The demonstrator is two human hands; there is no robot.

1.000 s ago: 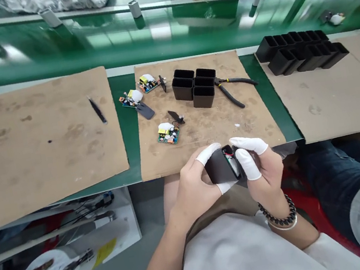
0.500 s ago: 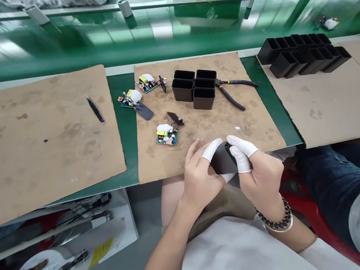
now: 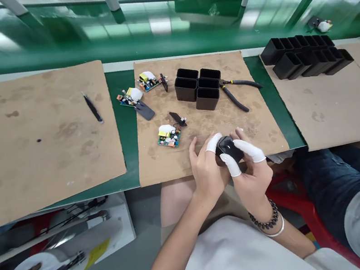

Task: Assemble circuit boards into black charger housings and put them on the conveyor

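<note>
Close to the cardboard's front edge, my left hand (image 3: 207, 169) is closed around a black plastic case (image 3: 229, 147), its end face turned up. My right hand (image 3: 252, 172) grips the same case from the other side, thumb and forefinger at the rim of that face. White finger cots cover some fingertips of both hands. What is inside the case is hidden. Left of the hands lies a circuit board (image 3: 168, 137) with a black plate (image 3: 178, 118) attached. Two more circuit boards, one at the back (image 3: 148, 81) and one at the left (image 3: 130, 97), lie farther off.
Several open black cases (image 3: 207, 98) stand grouped behind my hands, with pliers (image 3: 235, 91) beside them. Tweezers (image 3: 92, 108) lie on the left cardboard (image 3: 76, 157). More black cases (image 3: 313, 62) stand at right, near a seated person's leg (image 3: 329, 183).
The case has been tilted so its end face now points up toward me. My right hand has shifted its grip, its thumb and forefinger now spread across that end.
</note>
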